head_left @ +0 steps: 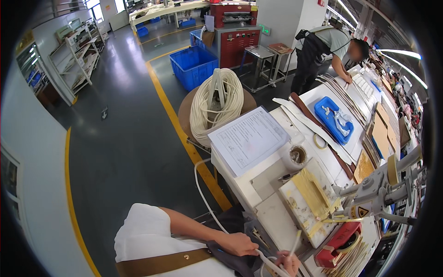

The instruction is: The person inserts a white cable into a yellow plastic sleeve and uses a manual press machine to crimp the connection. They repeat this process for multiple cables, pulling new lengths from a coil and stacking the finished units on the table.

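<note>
A white cord (pixel 201 183) runs down from the big coil (pixel 237 94) of the same cord on a round stand and reaches my hands at the lower edge. My left hand (pixel 237 243) is closed round it in front of my apron. Close by on the right, my right hand (pixel 289 262) pinches cord too, its fingers partly cut off by the lower edge. A short pale length with a yellowish tip (pixel 298 234) sticks up above the right hand. Loops of cord lie between the two hands. A machine bed covered in yellow tape (pixel 310 193) is just beyond them.
A machine arm (pixel 369 198) reaches in from the right. Beside it are a red tape dispenser (pixel 336 249), a tape roll (pixel 296 157) and a printed sheet (pixel 249 138). A blue tray (pixel 333 121) sits farther along the table, where another person (pixel 323 51) bends over. Blue bins (pixel 194 67) stand behind the coil.
</note>
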A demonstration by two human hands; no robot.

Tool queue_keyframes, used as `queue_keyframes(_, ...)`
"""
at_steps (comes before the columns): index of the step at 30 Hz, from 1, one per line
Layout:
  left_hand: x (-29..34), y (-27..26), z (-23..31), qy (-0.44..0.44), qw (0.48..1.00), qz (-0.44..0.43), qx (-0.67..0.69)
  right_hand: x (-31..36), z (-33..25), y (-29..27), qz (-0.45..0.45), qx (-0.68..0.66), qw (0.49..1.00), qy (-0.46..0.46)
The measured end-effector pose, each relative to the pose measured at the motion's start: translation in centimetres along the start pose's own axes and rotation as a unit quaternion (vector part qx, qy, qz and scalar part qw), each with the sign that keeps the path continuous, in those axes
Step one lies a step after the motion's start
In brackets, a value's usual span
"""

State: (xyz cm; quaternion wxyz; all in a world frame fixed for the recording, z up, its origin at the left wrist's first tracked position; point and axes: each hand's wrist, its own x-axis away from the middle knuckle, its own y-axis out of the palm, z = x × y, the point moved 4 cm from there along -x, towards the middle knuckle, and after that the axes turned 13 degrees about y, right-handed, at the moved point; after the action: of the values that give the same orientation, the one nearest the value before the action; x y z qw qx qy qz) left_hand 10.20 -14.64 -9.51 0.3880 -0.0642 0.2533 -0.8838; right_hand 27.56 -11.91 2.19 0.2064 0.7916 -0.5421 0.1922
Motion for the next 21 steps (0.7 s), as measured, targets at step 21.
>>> queue_keyframes(21,20.6,-2.1,-20.9,-0.197,0.917,0.131,-0.321,3.8,6.5,-16.5,0.048,-0.275,0.937,-0.21)
